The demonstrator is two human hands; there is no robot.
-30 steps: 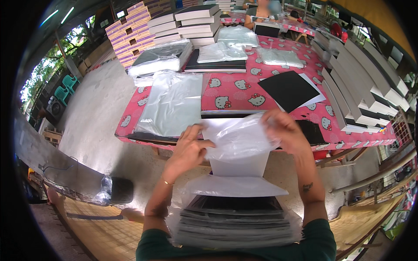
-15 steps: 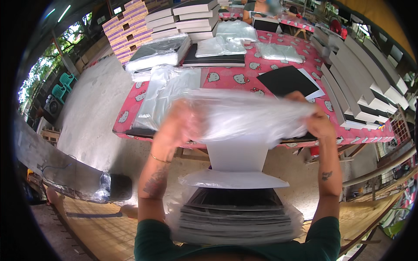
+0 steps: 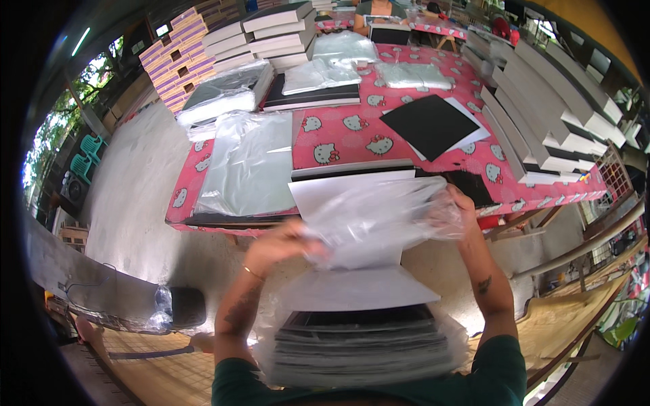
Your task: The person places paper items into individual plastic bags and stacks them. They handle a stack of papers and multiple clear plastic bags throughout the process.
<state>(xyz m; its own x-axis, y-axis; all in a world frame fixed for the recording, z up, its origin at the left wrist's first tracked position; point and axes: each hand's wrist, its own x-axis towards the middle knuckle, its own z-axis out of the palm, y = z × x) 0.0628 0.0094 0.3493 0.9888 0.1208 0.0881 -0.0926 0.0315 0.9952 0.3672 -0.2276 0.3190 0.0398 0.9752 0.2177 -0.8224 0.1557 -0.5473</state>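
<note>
A clear plastic bag (image 3: 382, 216), wrinkled and blurred, stretches between my two hands above the table's front edge. My left hand (image 3: 284, 245) is closed on its near left corner, the fingertips smeared by motion. My right hand (image 3: 455, 211) grips its right side, with film draped over the fingers. Behind and beneath the bag, a white sheet (image 3: 315, 196) lies at the table edge, in front of a thick block with a white edge (image 3: 352, 169). Near my body is a stack of black sheets in plastic (image 3: 359, 338), topped by a white sheet (image 3: 359, 289).
A pile of flat plastic bags (image 3: 250, 162) lies left on the pink patterned table (image 3: 338, 139). A black sheet (image 3: 430, 127) overlaps a white one. Thick book blocks (image 3: 542, 115) are stacked right, more (image 3: 281, 34) at back left. Another person (image 3: 379, 10) sits beyond.
Both hands have come down and nearer my body with the plastic bag, which was stretched wider and higher. The white sheet and block behind it now show. The whole view has shifted slightly.
</note>
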